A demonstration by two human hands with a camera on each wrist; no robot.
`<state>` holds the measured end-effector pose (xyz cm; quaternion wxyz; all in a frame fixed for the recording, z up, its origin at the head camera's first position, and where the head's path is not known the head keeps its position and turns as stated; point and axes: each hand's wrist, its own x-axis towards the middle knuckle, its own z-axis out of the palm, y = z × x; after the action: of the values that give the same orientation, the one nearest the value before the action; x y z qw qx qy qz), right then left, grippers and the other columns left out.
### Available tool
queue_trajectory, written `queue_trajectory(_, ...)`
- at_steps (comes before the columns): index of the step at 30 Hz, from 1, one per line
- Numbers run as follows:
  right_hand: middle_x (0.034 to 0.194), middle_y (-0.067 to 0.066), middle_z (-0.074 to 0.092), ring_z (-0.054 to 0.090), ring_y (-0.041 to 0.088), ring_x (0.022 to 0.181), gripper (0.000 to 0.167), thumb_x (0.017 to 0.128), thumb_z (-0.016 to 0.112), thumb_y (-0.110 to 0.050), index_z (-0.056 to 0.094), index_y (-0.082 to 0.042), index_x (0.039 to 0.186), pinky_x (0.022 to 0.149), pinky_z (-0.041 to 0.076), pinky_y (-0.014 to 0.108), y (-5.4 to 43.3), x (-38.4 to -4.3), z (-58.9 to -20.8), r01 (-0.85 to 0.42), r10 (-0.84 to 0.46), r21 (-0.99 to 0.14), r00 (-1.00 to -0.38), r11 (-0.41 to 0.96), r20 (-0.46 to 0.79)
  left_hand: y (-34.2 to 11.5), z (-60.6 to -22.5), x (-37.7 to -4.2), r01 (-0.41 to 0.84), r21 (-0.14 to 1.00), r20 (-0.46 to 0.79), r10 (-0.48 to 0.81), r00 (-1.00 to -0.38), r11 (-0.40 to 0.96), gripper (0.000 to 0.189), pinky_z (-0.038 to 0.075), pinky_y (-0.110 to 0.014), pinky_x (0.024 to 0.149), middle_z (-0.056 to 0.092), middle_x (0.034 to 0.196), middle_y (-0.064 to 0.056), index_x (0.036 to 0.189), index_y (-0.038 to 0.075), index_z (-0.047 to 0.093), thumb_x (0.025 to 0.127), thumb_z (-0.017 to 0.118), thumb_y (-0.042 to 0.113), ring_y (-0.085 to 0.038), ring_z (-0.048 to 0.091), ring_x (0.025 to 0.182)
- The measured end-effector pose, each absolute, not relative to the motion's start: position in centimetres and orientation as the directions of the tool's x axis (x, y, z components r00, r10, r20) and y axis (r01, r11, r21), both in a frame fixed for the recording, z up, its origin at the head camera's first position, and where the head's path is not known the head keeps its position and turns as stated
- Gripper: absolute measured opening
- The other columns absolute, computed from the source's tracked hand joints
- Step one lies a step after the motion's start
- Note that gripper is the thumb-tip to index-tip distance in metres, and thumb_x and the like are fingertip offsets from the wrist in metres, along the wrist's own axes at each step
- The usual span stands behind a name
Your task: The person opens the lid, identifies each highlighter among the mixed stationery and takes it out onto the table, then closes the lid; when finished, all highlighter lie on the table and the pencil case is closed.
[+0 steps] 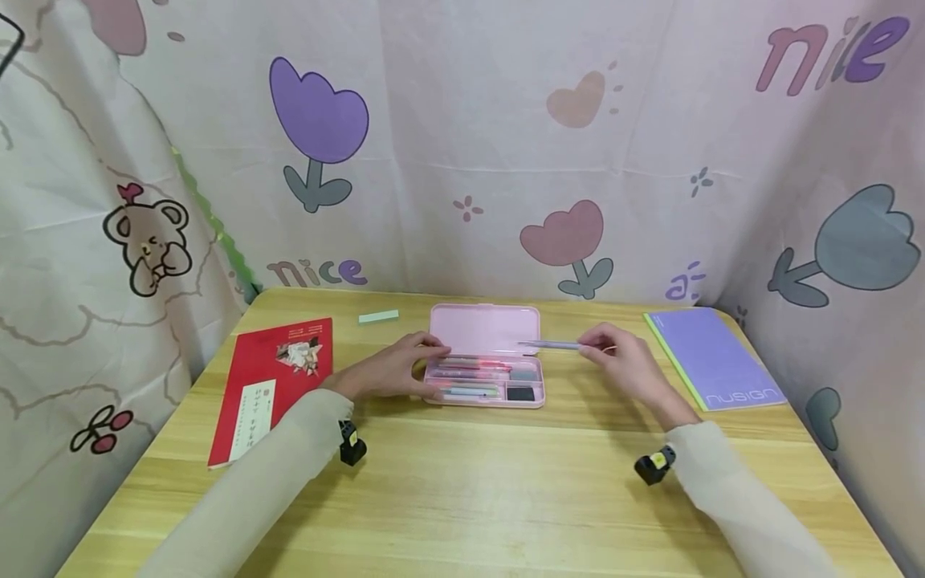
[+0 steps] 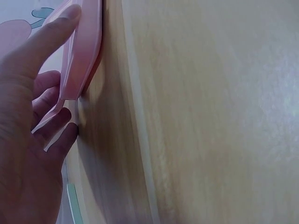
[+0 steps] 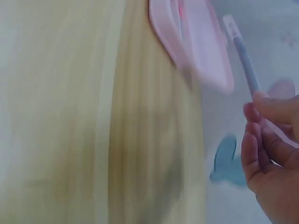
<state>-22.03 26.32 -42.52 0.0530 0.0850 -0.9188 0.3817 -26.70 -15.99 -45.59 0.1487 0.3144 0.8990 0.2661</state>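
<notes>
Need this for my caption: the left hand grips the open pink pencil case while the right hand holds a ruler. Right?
Not quite: the right hand holds a capped pen, not a ruler, as the right wrist view shows. The rest stands.

The bench (image 1: 520,482) has a light wood-grain top. On it, from left to right, lie a red book (image 1: 270,357), a small green strip (image 1: 379,317) near the back, an open pink case (image 1: 491,404) with its lid (image 1: 484,327) rearward, and a purple notebook (image 1: 711,357).
</notes>
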Motion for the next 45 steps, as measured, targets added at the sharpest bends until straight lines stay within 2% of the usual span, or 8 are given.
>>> queue_trajectory(6, 0.114, 0.015, 0.077, 0.071, 0.028, 0.105, 0.014, 0.106, 0.073, -0.014, 0.074, -0.004, 0.116, 0.084, 0.055, 0.019, 30.7, -21.7, -43.2, -0.164, -0.107, -0.665, -0.986, 0.728, 0.126, -16.0, -45.3, -26.7, 0.479, 0.577, -0.103, 0.641, -0.761, 0.661, 0.095, 0.038, -0.064, 0.128, 0.044, 0.164, -0.006, 0.165, 0.021, 0.051, 0.086, 0.086, 0.062, -0.030, 0.042, 0.150)
queue_trajectory(13, 0.110, 0.013, 0.077, 0.070, 0.023, 0.100, 0.011, 0.105, 0.074, -0.013, 0.075, -0.005, 0.113, 0.082, 0.054, 0.022, 32.7, -21.0, -44.4, -0.155, -0.135, -0.642, -0.988, 0.751, 0.081, -15.9, -45.2, -26.8, 0.479, 0.584, -0.109, 0.648, -0.754, 0.655, 0.095, 0.038, -0.063, 0.128, 0.044, 0.164, -0.007, 0.165, 0.020, 0.051, 0.087, 0.086, 0.060, -0.030, 0.042, 0.150)
queue_trajectory(24, 0.100, 0.007, 0.076, 0.064, 0.014, 0.089, 0.009, 0.102, 0.076, -0.010, 0.075, -0.005, 0.110, 0.076, 0.051, 0.022, 33.3, -21.3, -45.4, -0.173, -0.183, -0.598, -0.982, 0.782, 0.045, -16.0, -45.3, -26.9, 0.481, 0.582, -0.101, 0.645, -0.757, 0.656, 0.095, 0.037, -0.064, 0.128, 0.044, 0.165, -0.006, 0.165, 0.021, 0.051, 0.086, 0.086, 0.062, -0.030, 0.041, 0.151)
queue_trajectory(36, 0.095, 0.008, 0.073, 0.060, 0.016, 0.086, 0.008, 0.100, 0.079, -0.007, 0.076, -0.003, 0.106, 0.073, 0.048, 0.024, 32.9, -21.5, -45.6, -0.217, -0.227, -0.582, -0.972, 0.784, 0.057, -16.1, -45.0, -26.8, 0.470, 0.581, -0.108, 0.636, -0.764, 0.664, 0.095, 0.037, -0.065, 0.128, 0.043, 0.165, -0.007, 0.165, 0.020, 0.050, 0.087, 0.087, 0.060, -0.031, 0.042, 0.151)
queue_trajectory(41, 0.097, 0.009, 0.073, 0.060, 0.015, 0.086, 0.011, 0.099, 0.079, -0.007, 0.076, -0.002, 0.108, 0.073, 0.048, 0.023, 33.0, -21.4, -45.8, -0.216, -0.234, -0.599, -0.971, 0.771, 0.048, -16.1, -45.3, -26.7, 0.466, 0.590, -0.113, 0.639, -0.761, 0.660, 0.094, 0.039, -0.064, 0.127, 0.043, 0.165, -0.007, 0.165, 0.021, 0.050, 0.087, 0.087, 0.059, -0.031, 0.042, 0.150)
queue_trajectory(45, 0.101, 0.011, 0.074, 0.060, 0.016, 0.087, 0.020, 0.099, 0.080, -0.009, 0.075, 0.001, 0.116, 0.073, 0.049, 0.022, 33.2, -21.4, -45.7, -0.205, -0.241, -0.625, -0.970, 0.753, 0.028, -16.0, -45.4, -26.7, 0.463, 0.599, -0.113, 0.641, -0.759, 0.653, 0.094, 0.040, -0.063, 0.127, 0.043, 0.165, -0.007, 0.165, 0.021, 0.051, 0.087, 0.087, 0.058, -0.030, 0.043, 0.148)
